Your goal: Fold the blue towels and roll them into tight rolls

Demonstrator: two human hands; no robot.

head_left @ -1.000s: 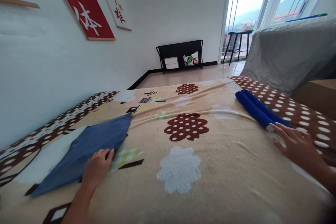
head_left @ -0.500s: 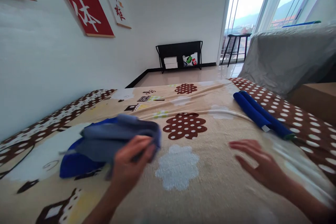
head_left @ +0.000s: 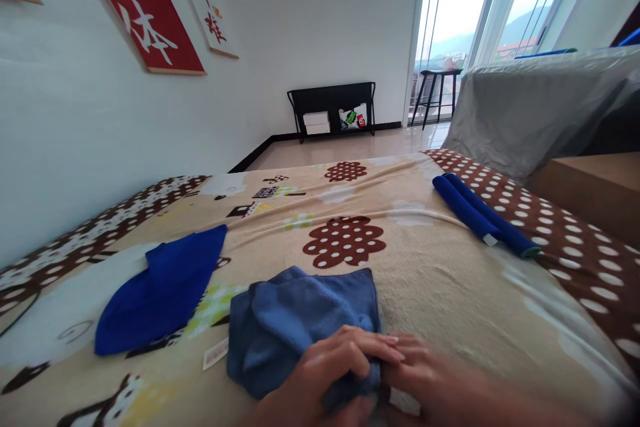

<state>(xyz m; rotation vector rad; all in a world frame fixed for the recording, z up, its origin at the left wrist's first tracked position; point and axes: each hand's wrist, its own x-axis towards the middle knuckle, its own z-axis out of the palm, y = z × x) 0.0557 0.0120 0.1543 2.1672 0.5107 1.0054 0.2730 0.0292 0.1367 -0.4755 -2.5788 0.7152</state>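
A crumpled grey-blue towel (head_left: pixel 305 317) lies on the patterned blanket (head_left: pixel 450 280) right in front of me. My left hand (head_left: pixel 330 373) is closed on the towel's near edge, fingers curled over the cloth. My right hand (head_left: pixel 430 380) is beside it, touching the same edge, blurred, and its fingers seem to pinch the cloth. A bright blue cloth (head_left: pixel 160 290) lies flat to the left. Two rolled dark blue towels (head_left: pixel 483 213) lie side by side at the right of the bed.
A white wall with red banners (head_left: pixel 140 13) runs along the left. A grey covered sofa (head_left: pixel 530 107) and a wooden surface (head_left: pixel 590 183) stand to the right. A black rack (head_left: pixel 333 110) and a stool (head_left: pixel 437 93) stand by the far window.
My left hand pulled the grey-blue towel off the bright blue cloth and brought it to the middle in front of me. My right hand left the rolled towels and joined it.
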